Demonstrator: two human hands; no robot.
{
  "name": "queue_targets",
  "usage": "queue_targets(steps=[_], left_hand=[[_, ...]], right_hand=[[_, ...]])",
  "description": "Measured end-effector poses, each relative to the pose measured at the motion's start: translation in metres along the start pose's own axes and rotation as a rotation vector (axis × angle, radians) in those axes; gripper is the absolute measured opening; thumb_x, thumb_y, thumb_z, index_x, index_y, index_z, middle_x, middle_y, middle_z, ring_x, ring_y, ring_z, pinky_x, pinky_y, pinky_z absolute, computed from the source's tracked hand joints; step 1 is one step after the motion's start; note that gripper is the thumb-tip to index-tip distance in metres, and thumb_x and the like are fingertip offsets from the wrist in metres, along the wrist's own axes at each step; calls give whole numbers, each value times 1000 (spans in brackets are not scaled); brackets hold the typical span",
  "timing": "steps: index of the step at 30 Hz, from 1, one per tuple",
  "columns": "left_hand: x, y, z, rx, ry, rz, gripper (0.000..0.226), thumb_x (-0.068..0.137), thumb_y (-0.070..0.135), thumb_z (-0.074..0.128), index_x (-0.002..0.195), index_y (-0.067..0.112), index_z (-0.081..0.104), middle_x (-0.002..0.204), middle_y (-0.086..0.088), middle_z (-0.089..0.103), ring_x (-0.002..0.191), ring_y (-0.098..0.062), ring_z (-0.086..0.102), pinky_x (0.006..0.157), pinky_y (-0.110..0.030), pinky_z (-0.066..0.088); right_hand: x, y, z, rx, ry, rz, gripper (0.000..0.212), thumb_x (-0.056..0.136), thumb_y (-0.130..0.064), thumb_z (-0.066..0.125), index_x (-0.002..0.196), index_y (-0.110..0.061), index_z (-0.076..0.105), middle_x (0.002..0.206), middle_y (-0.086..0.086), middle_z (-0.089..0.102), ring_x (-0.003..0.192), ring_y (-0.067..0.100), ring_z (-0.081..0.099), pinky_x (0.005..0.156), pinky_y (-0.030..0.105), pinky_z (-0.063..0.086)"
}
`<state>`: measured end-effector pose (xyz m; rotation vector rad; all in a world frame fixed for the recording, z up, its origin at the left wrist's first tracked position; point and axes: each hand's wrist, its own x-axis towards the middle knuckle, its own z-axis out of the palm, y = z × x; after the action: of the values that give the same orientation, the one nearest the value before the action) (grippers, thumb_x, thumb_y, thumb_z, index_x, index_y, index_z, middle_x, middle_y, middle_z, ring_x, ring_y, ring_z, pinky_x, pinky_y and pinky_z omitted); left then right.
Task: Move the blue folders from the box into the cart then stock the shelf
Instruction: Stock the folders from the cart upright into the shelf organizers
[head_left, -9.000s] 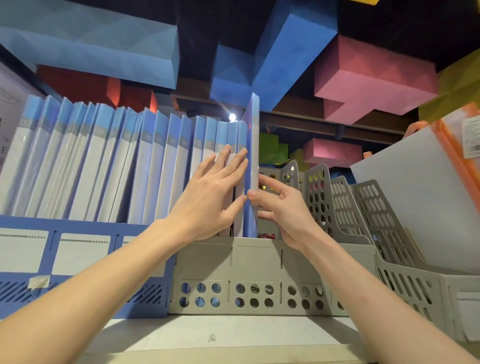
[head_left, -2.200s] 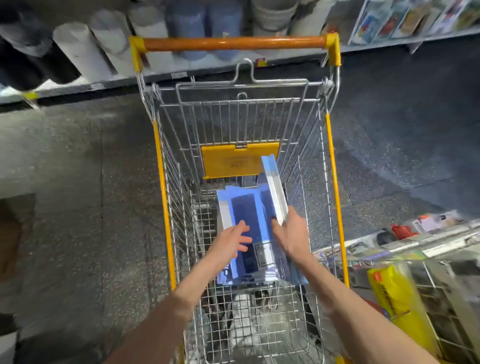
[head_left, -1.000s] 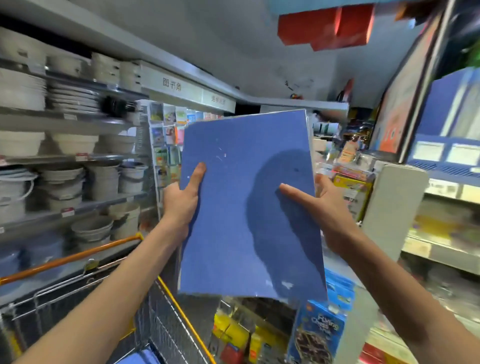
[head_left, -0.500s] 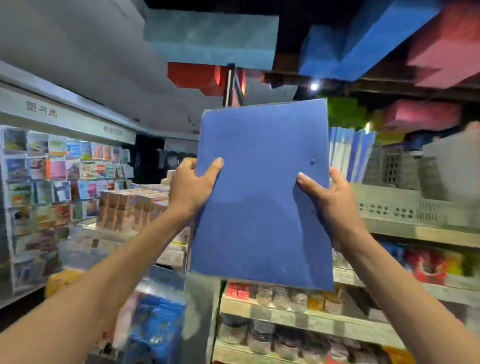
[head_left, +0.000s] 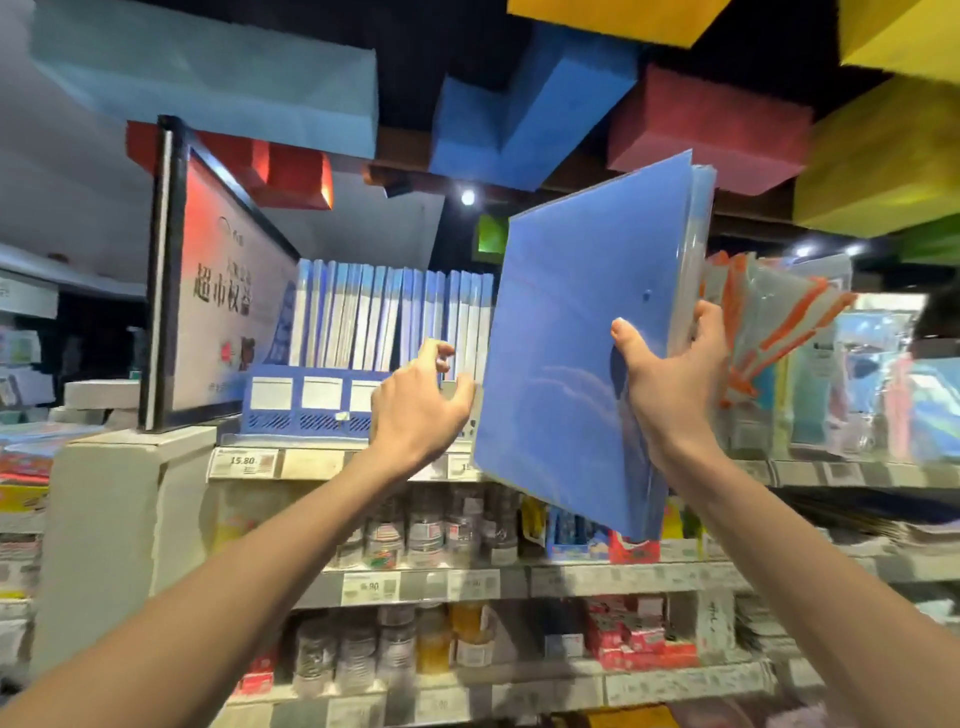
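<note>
A printed sign board (head_left: 228, 291) stood at the left end of the top shelf (head_left: 311, 464). Beside it, a row of shelved folders (head_left: 389, 317) stood upright in a blue file holder (head_left: 306, 402). The left hand (head_left: 415, 410) hovered at the row's right end, its fingers (head_left: 441, 351) loosely curled and holding nothing. Just right of it, the right hand (head_left: 670, 384) gripped a blue folder (head_left: 566, 364) by its right edge, thumb on the front, held tilted in front of the shelf. Orange-edged pouches (head_left: 769, 322) fanned out behind.
</note>
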<state>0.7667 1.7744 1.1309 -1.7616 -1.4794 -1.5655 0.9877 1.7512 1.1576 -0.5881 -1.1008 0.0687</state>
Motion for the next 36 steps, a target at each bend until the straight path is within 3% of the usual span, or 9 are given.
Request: queue_targets(steps=[5,10,14,18,22,24,30,33,36], left_hand=[[30,-1,69,173,-64,244,41,99,38,50,136,22,52,120,-3,71,89,-26,70,78,-40,54],[76,-21,128,250,-67,464,46,98,35,51,140,19,54,128,-3,67,92,-26,70,80,-38,54],[126,-40,178,306,-54,518,51,96,38,50,143,19,53,148,-10,53,113,-29,66,94,-42,53],[170,-59,217,433,-125,602,68,93,49,23,155,23,36,163,-15,27,152,-32,25,120,-45,26],[201,-81,250,483,-133,673,72,92,55,12,158,31,27,168,-9,6,155,-31,-7,125,-45,5],[209,-90,262,481,-142,684,69,95,54,12,158,30,27,168,-3,-1,154,-28,-15,127,-46,4],[214,-110,280,404,-22,702,60,98,45,33,151,21,46,166,-2,19,156,-23,4,126,-42,14],[223,-105,272,349,70,690,50,93,44,40,124,19,70,157,-6,41,153,-27,23,123,-42,22],[232,-110,261,292,70,686,40,92,39,45,110,21,75,151,-6,49,149,-27,33,114,-45,35]], right_hand=[[43,43,-2,-136,125,-69,39,84,-35,74,113,-18,54,89,-20,58,80,4,57,73,28,47],[90,90,17,-226,145,-107,42,87,-35,72,120,-18,52,103,-9,61,85,9,56,60,3,34],[134,130,52,-207,199,-117,42,86,-33,74,117,-15,53,98,-7,59,80,12,55,64,18,41],[167,170,86,-175,225,-111,41,82,-34,76,112,-16,53,89,-9,58,75,16,57,67,31,46],[188,200,117,-188,221,-97,39,85,-33,75,112,-18,53,80,-19,53,73,12,55,56,21,36],[191,208,128,-183,210,-86,39,84,-32,75,114,-20,53,80,-21,53,70,5,55,57,21,38],[201,229,176,-166,147,-34,38,80,-34,75,110,-25,54,89,-13,62,84,17,61,67,30,45],[200,239,199,-151,99,14,39,78,-34,75,111,-27,55,89,-13,61,90,20,62,76,39,55],[201,247,214,-136,58,27,40,78,-34,76,112,-28,56,92,-12,60,94,20,60,80,39,54]])
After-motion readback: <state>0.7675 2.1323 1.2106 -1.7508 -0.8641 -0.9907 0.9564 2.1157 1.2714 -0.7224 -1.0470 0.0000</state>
